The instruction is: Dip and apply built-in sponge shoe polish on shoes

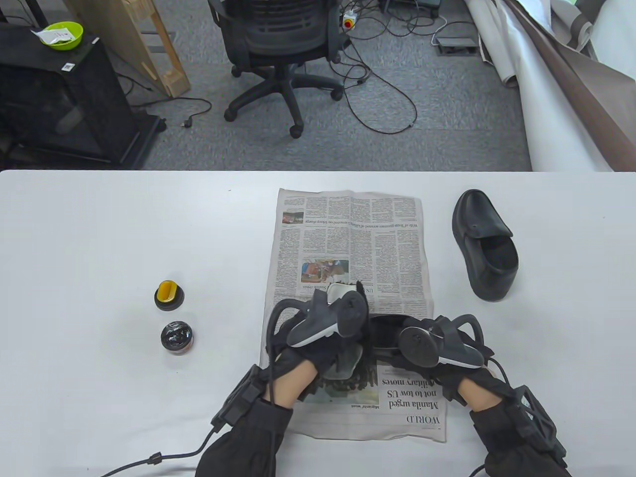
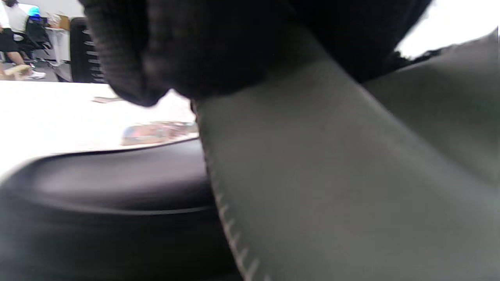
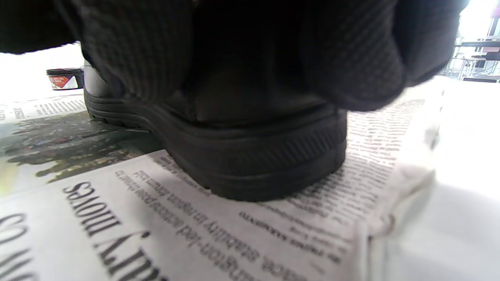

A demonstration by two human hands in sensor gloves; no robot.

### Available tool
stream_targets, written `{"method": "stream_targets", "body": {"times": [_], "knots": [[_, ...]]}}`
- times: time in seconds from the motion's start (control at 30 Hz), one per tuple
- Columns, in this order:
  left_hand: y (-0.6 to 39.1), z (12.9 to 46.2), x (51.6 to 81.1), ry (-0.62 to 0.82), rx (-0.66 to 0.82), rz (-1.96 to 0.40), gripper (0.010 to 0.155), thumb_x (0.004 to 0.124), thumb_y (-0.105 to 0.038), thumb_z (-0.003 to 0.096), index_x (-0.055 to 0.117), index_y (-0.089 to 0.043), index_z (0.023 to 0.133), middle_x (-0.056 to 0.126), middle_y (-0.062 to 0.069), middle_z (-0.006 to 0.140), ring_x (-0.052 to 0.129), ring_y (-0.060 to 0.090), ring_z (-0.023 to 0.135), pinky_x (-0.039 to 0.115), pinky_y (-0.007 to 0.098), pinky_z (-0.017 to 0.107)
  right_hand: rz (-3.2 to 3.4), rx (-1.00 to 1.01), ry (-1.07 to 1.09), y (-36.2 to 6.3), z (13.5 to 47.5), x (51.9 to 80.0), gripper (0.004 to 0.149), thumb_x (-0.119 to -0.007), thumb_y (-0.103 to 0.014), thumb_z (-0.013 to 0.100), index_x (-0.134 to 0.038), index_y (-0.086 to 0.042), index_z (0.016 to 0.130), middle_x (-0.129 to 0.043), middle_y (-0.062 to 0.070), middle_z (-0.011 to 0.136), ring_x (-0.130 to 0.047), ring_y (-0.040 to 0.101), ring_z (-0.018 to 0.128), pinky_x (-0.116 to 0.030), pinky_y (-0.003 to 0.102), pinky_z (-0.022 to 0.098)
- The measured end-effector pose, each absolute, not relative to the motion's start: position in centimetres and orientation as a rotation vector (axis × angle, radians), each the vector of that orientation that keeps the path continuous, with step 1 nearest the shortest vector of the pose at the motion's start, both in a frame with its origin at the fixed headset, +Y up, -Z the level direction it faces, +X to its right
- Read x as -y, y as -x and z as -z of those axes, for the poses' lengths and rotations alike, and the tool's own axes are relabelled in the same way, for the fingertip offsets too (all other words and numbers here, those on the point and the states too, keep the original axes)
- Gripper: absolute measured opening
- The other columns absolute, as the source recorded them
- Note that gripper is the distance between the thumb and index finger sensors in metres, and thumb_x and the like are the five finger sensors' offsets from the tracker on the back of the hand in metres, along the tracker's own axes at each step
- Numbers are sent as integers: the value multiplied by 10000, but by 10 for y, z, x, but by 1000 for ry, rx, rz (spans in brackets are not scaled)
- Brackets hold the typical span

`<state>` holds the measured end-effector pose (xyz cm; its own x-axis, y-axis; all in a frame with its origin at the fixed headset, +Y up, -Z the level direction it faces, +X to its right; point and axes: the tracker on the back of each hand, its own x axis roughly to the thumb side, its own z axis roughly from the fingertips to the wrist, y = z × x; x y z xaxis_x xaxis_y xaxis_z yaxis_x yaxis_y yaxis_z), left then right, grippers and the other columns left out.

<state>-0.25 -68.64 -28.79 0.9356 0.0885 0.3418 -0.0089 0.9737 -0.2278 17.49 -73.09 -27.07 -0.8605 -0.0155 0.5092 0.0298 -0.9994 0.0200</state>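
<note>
So both hands were on the one shoe [image 1: 385, 338] sitting on the newspaper [image 1: 348, 238], which I figure was there to catch stray polish. The right hand [image 1: 437, 348] was wrapped around the heel end; in the right wrist view the gloved fingers [image 3: 351, 58] curled over the back of the heel just above the sole, so that was a firm hold, probably to keep the shoe from sliding. The left hand [image 1: 323, 333] was at the toe end, pressing a grey cloth [image 1: 348, 360] against the upper; the left wrist view showed the cloth [image 2: 332, 175] lying right on the black leather [image 2: 109, 203] under the fingers. Looked like a clenched grip on the cloth, though exactly how the fingers sat I couldn't tell.

The open polish pot [image 1: 177, 338] and its yellow-handled sponge lid [image 1: 169, 295] sat well off to the left of the left hand, untouched and apart. So my guess is this was wiping, with no dipping going on. The second shoe [image 1: 484, 246] waited off the paper, beyond the right hand.
</note>
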Motion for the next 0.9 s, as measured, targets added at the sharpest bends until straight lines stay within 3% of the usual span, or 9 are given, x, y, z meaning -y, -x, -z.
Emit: {"method": "stream_targets", "body": {"times": [0.13,0.2,0.43,0.57,0.67,0.73,0.8,0.9], "knots": [[-5,294,691,243,332,27,574,819,-499,439,687,-346,976,1012,-30,536,991,50,172,891,389,512,3011,46,828,-175,271,731,390,-851,-570,299,-913,-311,585,-888,-30,678,-979,188,352,-833,464,527],[4,297,693,315,288,-4,569,815,-490,448,686,-335,981,1014,-14,540,991,66,174,885,404,514,3006,45,821,-175,271,731,390,-851,-570,299,-913,-312,585,-889,-30,678,-980,188,353,-833,466,527],[36,311,706,359,161,120,563,812,-485,444,705,-323,973,1020,-15,530,996,68,169,888,408,510,3005,52,807,-174,271,731,391,-854,-570,296,-914,-313,584,-889,-29,679,-980,190,354,-834,466,527],[52,316,701,304,74,358,559,837,-481,440,728,-313,963,1023,-25,522,998,60,165,893,397,508,3007,53,811,-175,271,731,390,-852,-570,298,-914,-312,585,-890,-30,678,-980,189,356,-833,466,527],[49,313,693,248,161,279,563,847,-487,433,730,-321,958,1021,-37,516,997,52,162,896,386,510,3009,48,808,-175,271,731,389,-851,-569,298,-914,-312,583,-890,-30,678,-980,189,356,-833,466,527],[39,310,691,258,259,21,564,848,-485,431,730,-318,958,1022,-25,516,995,62,160,892,393,510,3012,53,814,-175,271,731,389,-852,-569,299,-914,-311,584,-889,-29,678,-979,188,354,-833,465,527],[27,307,694,282,323,-91,568,844,-489,431,721,-328,961,1019,-24,525,996,66,169,887,397,517,3013,52,813,-175,271,731,389,-852,-569,298,-914,-311,583,-889,-30,678,-979,188,354,-834,464,527],[17,309,701,312,325,-6,575,808,-500,427,693,-342,968,1015,-32,533,996,58,175,888,395,520,3009,54,819,-175,271,731,391,-853,-570,297,-913,-311,584,-889,-30,678,-979,188,354,-833,466,526]]}}
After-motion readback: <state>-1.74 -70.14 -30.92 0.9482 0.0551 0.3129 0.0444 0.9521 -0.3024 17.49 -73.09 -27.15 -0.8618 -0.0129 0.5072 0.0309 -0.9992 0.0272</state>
